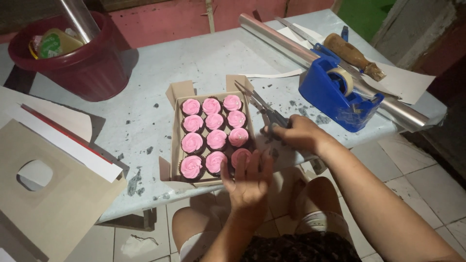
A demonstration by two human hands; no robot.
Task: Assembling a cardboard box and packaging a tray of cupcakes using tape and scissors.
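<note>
Spanning the frame, a pale scuffed surface [145, 68] is carrying a cupcake box [175, 140] near its front edge. Gripping scissors [264, 109], the right hand [301, 133] is working beside the box; the left hand [247, 182], released, is touching its front corner above tiled floor [412, 160].

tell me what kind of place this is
Probably a home baking or packing spot, not a shop: a worn pale table over tiled floor holds a cardboard box of pink-frosted cupcakes, a blue tape dispenser and a roll of clear wrap.
</note>
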